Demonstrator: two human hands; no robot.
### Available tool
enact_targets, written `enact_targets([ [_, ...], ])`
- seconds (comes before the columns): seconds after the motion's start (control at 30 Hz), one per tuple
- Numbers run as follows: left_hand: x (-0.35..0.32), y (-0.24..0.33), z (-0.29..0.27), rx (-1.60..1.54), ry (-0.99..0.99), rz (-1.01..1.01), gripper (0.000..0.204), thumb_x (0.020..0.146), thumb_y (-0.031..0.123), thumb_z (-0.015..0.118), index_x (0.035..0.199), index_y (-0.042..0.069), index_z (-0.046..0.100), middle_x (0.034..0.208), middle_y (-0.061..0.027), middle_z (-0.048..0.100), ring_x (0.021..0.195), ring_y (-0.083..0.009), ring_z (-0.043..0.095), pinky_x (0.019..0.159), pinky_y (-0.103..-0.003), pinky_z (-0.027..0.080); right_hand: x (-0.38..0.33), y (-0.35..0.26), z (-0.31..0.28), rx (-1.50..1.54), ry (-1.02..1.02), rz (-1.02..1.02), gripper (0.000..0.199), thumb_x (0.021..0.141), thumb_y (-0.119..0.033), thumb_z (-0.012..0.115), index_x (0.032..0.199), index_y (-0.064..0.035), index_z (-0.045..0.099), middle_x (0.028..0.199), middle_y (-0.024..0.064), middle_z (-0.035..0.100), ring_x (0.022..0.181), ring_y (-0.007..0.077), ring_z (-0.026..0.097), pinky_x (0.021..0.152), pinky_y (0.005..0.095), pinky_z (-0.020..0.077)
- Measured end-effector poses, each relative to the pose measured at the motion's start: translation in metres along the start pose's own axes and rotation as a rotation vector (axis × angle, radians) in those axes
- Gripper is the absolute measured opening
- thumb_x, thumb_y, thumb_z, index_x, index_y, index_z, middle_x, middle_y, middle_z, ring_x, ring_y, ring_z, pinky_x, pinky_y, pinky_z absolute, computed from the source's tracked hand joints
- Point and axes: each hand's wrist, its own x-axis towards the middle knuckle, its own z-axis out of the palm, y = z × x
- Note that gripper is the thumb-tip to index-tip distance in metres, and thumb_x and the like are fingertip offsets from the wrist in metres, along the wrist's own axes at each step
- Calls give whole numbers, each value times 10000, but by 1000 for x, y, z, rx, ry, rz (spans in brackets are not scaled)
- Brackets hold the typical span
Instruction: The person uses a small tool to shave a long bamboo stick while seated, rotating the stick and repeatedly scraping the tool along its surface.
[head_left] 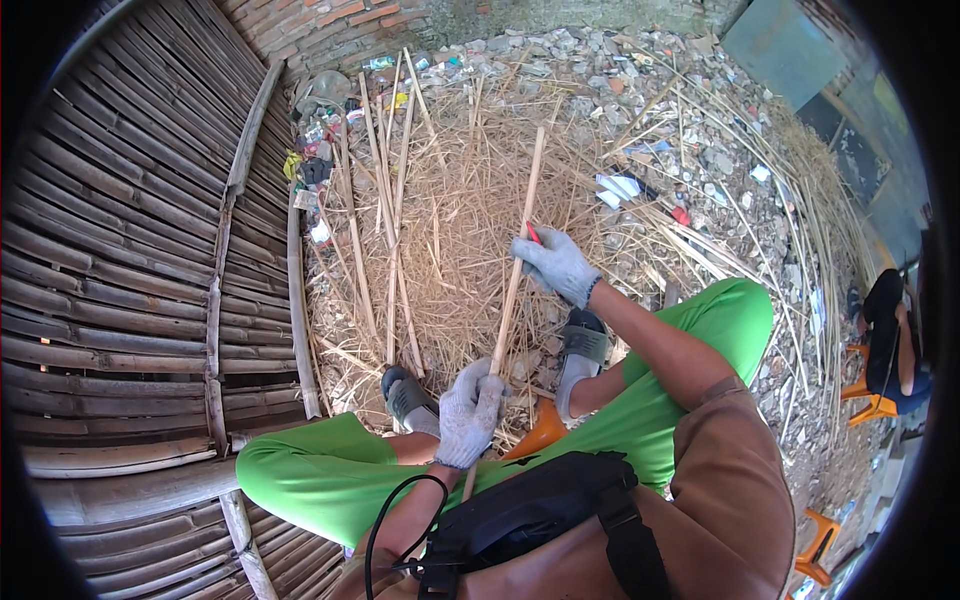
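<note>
My left hand, in a grey knit glove, grips the near end of a long pale bamboo stick that slants away from me over a heap of dry shavings. My right hand, also gloved, is closed around a small red-handled tool pressed against the stick about halfway up. Both hands touch the stick. My legs in green trousers and grey sandals frame the work, and a black bag hangs at my waist.
A bamboo slat wall fills the left side. Several split bamboo strips lie on the shavings heap. Rubble and litter cover the ground beyond. A person sits at the right on an orange stool.
</note>
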Motion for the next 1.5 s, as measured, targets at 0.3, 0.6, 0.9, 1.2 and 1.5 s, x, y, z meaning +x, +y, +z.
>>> enact_targets([
  [0.3,6,-29,-2,156,-25,89,445,1088,275,676,1417,-18,611,857,-163,764,708,-277,751,689,-394,603,3,2,3,-95,43,-50,447,1018,-484,722,891,-59,662,756,0,634,682,98,560,637,310,489],
  [0.6,7,-21,-1,101,-27,90,423,1096,262,643,1414,-16,626,860,-145,767,704,-226,742,689,-365,600,1,-3,-3,-60,32,-44,455,1027,-501,712,897,-67,672,751,-8,633,669,91,557,615,312,478],
  [0.9,4,-22,-1,117,-12,95,420,1090,274,657,1409,1,632,856,-161,748,718,-251,741,705,-386,604,8,5,-3,72,70,1,447,1041,-493,703,966,-53,700,751,8,657,572,101,562,512,301,457],
  [1.2,4,-14,-3,28,-94,71,385,1119,239,595,1405,-18,609,849,-117,750,689,-202,731,670,-353,586,10,5,-4,67,36,6,446,1041,-497,715,1032,-52,693,774,6,664,562,81,569,466,275,457],
  [1.5,9,-15,-10,-640,-288,-387,500,1130,254,599,1525,-40,506,1001,-119,738,749,-147,688,614,-283,568,13,11,-3,33,38,-11,410,1035,-449,728,1052,-40,696,802,14,670,556,79,569,470,278,465],
])
